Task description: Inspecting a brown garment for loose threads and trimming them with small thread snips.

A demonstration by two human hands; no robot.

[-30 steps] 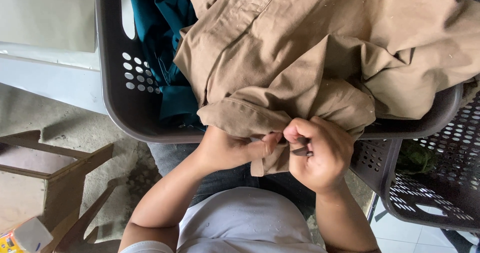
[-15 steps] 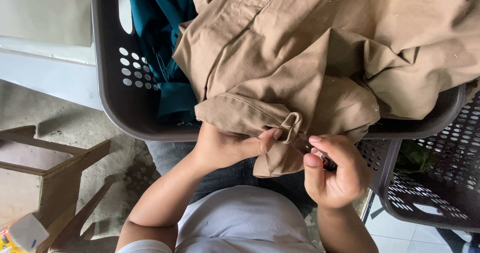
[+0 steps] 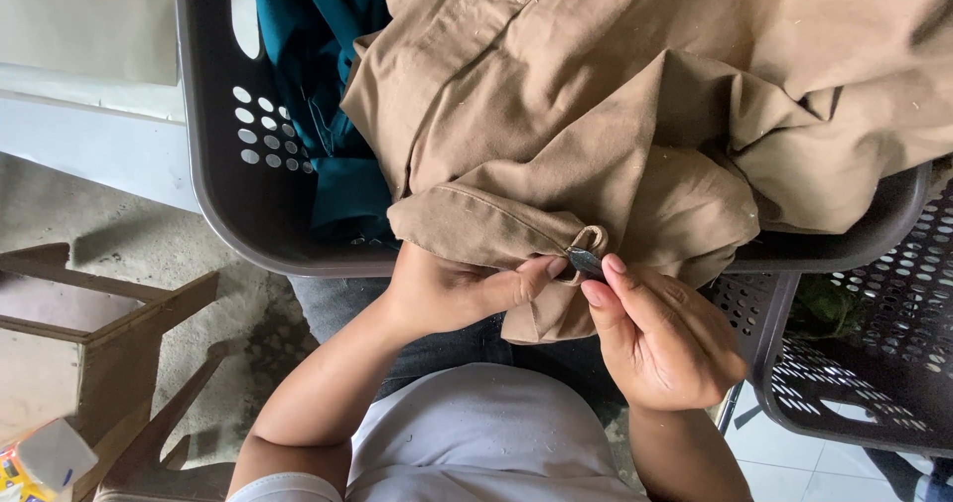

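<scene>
A tan garment lies heaped over a dark grey laundry basket, one folded edge hanging toward me. My left hand pinches that edge from below, thumb near a small cloth loop. My right hand pinches a small dark tool between thumb and forefinger, its tip at the loop. Teal clothing fills the basket's left side under the tan garment.
A second perforated dark basket stands at the right with something green inside. A wooden stool or frame sits at the lower left on the concrete floor. A pale wall ledge runs along the upper left.
My right hand dropped away from the cloth and has come back up to the loop with the small dark tool. The left hand kept its hold on the folded edge.
</scene>
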